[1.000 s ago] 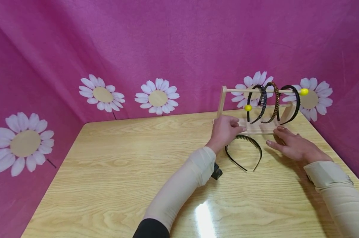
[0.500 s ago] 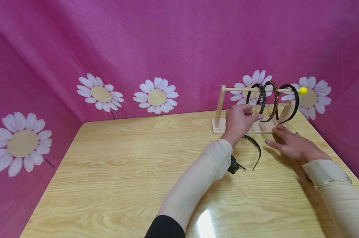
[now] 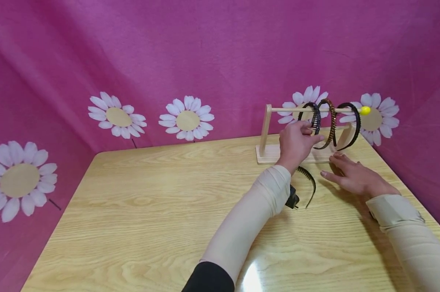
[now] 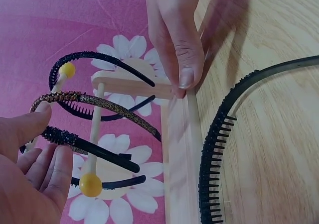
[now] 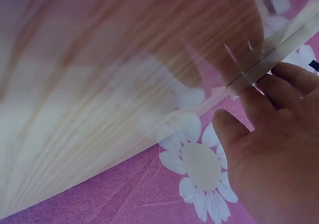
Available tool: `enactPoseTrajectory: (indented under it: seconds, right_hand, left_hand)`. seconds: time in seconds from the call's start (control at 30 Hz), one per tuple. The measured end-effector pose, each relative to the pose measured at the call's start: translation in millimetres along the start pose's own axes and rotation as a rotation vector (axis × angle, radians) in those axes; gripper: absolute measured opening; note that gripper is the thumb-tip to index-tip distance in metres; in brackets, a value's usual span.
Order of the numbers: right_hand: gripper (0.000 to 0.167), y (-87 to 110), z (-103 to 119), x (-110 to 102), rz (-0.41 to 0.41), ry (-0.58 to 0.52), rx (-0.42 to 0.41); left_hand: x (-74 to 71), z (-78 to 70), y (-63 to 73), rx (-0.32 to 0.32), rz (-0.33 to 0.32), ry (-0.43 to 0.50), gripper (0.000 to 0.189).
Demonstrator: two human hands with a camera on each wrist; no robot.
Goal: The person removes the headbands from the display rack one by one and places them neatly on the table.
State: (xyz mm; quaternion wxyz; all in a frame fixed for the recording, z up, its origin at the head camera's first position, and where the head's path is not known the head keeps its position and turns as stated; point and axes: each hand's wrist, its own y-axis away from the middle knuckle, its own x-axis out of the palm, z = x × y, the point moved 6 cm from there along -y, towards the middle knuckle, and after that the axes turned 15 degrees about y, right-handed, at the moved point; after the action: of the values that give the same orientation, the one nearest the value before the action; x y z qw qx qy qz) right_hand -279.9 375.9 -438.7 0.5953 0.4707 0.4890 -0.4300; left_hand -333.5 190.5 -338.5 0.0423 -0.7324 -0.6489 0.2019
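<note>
A small wooden stand (image 3: 265, 129) holds three headbands on its rods. In the head view these are a beaded black headband (image 3: 317, 117) on the left, a brown beaded one (image 3: 332, 121) in the middle and a black one (image 3: 357, 121) on the right. My left hand (image 3: 294, 142) is at the left headband; in the left wrist view thumb and fingers stand apart on either side of its beaded part (image 4: 60, 135). My right hand (image 3: 360, 176) rests its fingertips on the base (image 3: 316, 158) of the stand, fingers mostly straight. Another black toothed headband (image 4: 212, 149) lies on the table.
Both rods end in yellow knobs; the front knob (image 4: 90, 184) is hidden behind my left hand in the head view. A pink curtain (image 3: 223, 48) with daisies hangs behind the wooden table (image 3: 150, 202). The table's right edge runs close to my right arm.
My left hand has moved right and upward from the stand's base to the left hanging headband, covering the front knob. My right hand has stayed on the base.
</note>
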Motion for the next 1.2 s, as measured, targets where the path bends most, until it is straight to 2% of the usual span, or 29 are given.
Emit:
enactPoseTrajectory:
  seconds: [0.3, 0.47, 0.77, 1.03, 1.2]
  right_hand:
    - [0.089, -0.2, 4, 0, -0.011, -0.007, -0.014]
    - [0.091, -0.9, 3, 0, -0.007, -0.009, -0.01]
    - [0.092, -2.2, 0, 1, 0.009, -0.016, -0.002]
    - [0.089, -1.8, 0, 0, -0.001, -0.007, -0.011]
    - [0.089, -0.9, 0, 0, -0.001, -0.003, -0.009]
  left_hand:
    - [-0.7, -4.1, -0.5, 0.004, 0.008, -0.056, 0.032]
    - [-1.0, -6.9, -1.5, 0.042, 0.013, -0.088, 0.031]
    - [-3.8, -17.5, -6.0, 0.057, 0.027, -0.07, 0.027]
    - [-6.0, -18.6, -8.4, 0.025, 0.013, -0.046, 0.03]
    - [-8.5, -23.3, -11.7, 0.07, 0.012, -0.068, 0.032]
